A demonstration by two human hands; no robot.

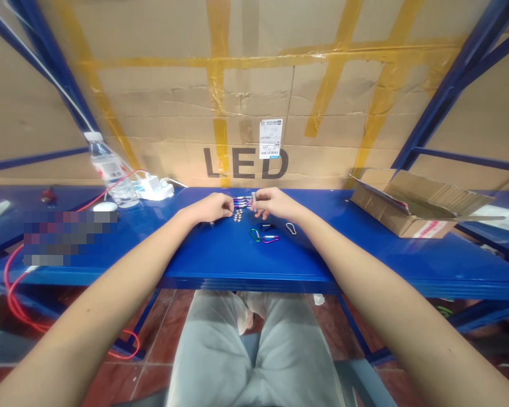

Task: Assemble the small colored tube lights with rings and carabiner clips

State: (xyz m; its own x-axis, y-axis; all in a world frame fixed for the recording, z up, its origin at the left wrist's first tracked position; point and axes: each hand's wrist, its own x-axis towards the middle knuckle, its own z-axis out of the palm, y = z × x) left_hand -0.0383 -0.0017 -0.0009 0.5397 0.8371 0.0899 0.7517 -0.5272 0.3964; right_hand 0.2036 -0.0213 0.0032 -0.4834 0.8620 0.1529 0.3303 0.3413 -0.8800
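My left hand [215, 207] rests low over the blue table, its fingers bent together at the left ends of several slim blue and silver rods [242, 202]; whatever it pinches is hidden. Opposite it, my right hand [275, 204] pinches a small pale cylinder [254, 197] between thumb and forefinger, the other fingers curled loosely. Small round metal pieces [237, 215] lie in a cluster between the hands. Nearer to me are a green carabiner [254, 235], a purple carabiner [270, 239] and a black one [264, 227]. A silver carabiner [291, 229] lies below my right wrist.
On the right stands an open cardboard box [401, 217]. A water bottle [112, 172], white plugs [155, 185] and a red cable [12, 282] are on the left. Behind the blue table [241, 263] rises a large taped carton [169, 118], flanked by blue metal posts.
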